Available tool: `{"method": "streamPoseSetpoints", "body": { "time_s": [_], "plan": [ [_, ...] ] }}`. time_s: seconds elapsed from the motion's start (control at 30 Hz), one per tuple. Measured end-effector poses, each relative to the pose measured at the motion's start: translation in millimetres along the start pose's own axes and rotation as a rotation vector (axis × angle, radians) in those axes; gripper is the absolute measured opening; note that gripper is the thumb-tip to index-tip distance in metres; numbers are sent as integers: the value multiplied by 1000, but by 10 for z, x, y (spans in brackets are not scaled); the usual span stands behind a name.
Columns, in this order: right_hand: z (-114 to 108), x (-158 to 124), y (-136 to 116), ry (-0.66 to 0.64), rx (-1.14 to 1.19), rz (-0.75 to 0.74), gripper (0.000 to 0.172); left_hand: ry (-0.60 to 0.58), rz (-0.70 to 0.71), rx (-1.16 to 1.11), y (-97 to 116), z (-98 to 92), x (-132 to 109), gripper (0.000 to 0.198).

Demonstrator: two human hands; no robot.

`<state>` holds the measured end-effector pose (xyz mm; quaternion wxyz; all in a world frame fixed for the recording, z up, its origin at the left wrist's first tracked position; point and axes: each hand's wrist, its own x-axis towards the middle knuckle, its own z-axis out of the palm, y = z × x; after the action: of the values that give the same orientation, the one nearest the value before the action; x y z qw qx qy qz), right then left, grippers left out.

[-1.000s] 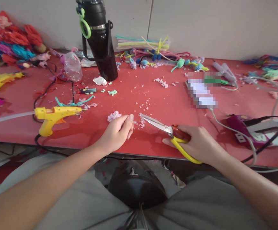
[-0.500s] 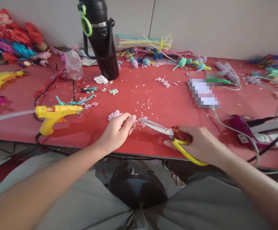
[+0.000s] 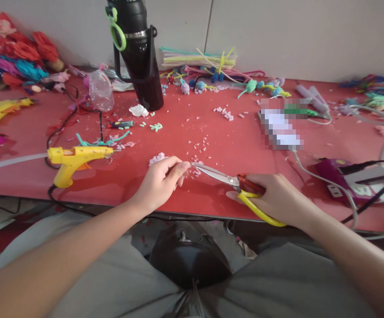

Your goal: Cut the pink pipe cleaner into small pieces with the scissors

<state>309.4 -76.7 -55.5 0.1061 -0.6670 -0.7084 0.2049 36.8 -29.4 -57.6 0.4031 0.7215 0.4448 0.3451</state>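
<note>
My right hand [image 3: 276, 194] is wrapped round the handles of a pair of scissors [image 3: 220, 176], one handle yellow and the other red. The blades point left and look closed, or nearly so, with their tips just beside my left fingertips. My left hand [image 3: 165, 179] pinches with thumb and forefinger; whatever sits between them is too small to make out. Behind that hand lies a small heap of pale pink cut pieces [image 3: 158, 158]. Tiny pink scraps [image 3: 198, 161] are scattered on the red tabletop [image 3: 185, 198] around the scissor tips.
To the left lies a yellow glue gun [image 3: 76, 161] with a glue stick in its back. A tall black bottle [image 3: 142, 66] stands behind. Pipe cleaners [image 3: 195, 59] are bundled by the wall. At right are a cabled, pixelated white object [image 3: 280, 128] and a purple box [image 3: 340, 181].
The scissor blades, slightly apart before, have come closer together. Both hands stay in almost the same place.
</note>
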Motion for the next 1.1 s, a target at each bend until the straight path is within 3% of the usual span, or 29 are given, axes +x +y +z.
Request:
{"method": "streamPoseSetpoints", "body": {
  "time_s": [1.1],
  "plan": [
    [-7,-12,-7,-21,-8,19,62,-10,-5,57,9,21,23,42]
  ]
}}
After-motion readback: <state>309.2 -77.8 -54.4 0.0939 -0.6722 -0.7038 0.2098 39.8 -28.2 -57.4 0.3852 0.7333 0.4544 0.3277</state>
